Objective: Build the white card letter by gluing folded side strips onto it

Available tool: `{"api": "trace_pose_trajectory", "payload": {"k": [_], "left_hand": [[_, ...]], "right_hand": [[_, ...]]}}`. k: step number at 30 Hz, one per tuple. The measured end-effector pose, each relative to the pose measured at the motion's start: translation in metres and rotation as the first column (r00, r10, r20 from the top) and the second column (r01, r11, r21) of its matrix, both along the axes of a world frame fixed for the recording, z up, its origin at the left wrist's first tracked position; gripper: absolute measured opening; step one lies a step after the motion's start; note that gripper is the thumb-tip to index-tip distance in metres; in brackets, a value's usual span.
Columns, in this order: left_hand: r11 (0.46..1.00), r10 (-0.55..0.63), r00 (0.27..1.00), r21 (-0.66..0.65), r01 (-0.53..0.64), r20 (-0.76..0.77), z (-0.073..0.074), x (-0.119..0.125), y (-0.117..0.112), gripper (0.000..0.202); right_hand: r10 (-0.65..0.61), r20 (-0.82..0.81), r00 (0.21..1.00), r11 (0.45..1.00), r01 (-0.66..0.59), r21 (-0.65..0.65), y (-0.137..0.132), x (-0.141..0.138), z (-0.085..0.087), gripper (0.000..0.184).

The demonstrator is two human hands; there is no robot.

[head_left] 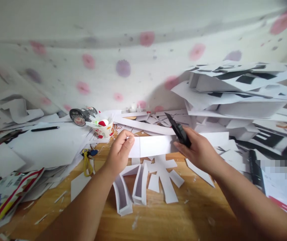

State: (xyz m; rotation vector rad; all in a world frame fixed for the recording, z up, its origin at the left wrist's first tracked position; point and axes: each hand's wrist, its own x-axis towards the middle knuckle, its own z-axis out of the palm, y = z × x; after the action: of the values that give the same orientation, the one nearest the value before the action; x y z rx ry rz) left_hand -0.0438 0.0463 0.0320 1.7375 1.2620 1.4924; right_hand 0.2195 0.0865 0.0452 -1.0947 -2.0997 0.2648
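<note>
My left hand [120,149] pinches the left end of a white board strip [155,146] held up above the wooden table [173,217]. My right hand [198,150] is closed around a black utility knife [178,130], its blade pointing up and left near the strip's right part. Below the strip lies a white cut-out letter shape [162,174] with raised walls, and a second walled piece [130,190] sits to its left.
A tall heap of white and black board sheets [241,93] fills the right. A paper cup [104,129] and a tipped black can [81,115] stand at the back. White offcuts [48,147] cover the left; a yellow-handled tool [87,164] lies nearby. Behind hangs a spotted cloth [123,67].
</note>
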Motion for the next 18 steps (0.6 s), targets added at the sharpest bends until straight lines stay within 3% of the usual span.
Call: {"api": "trace_pose_trajectory", "payload": {"k": [3, 7, 12, 14, 18], "left_hand": [[0.996, -0.069, 0.997, -0.051, 0.071, 0.030, -0.003, -0.003, 0.000, 0.032], [0.977, -0.185, 0.982, -0.103, 0.189, 0.044, 0.002, -0.003, -0.002, 0.041], [0.950, -0.309, 0.942, -0.085, 0.299, -0.134, 0.013, -0.006, -0.004, 0.042], [0.959, -0.282, 0.942, -0.014, 0.285, -0.181, 0.011, -0.005, -0.005, 0.037], [0.979, -0.094, 0.987, 0.169, 0.115, -0.128, 0.001, -0.002, -0.008, 0.027]], "right_hand": [[-0.024, 0.021, 0.999, 0.999, 0.025, -0.048, 0.002, 0.001, -0.006, 0.029], [-0.023, 0.038, 0.999, 1.000, 0.023, -0.008, -0.001, 0.005, -0.011, 0.024], [-0.033, 0.056, 0.998, 0.998, 0.036, -0.051, -0.004, 0.006, -0.010, 0.009], [-0.034, 0.041, 0.999, 0.998, 0.037, -0.060, -0.006, 0.004, -0.010, 0.010], [-0.080, 0.003, 0.997, 0.997, 0.080, -0.002, -0.011, -0.001, -0.012, 0.013]]}}
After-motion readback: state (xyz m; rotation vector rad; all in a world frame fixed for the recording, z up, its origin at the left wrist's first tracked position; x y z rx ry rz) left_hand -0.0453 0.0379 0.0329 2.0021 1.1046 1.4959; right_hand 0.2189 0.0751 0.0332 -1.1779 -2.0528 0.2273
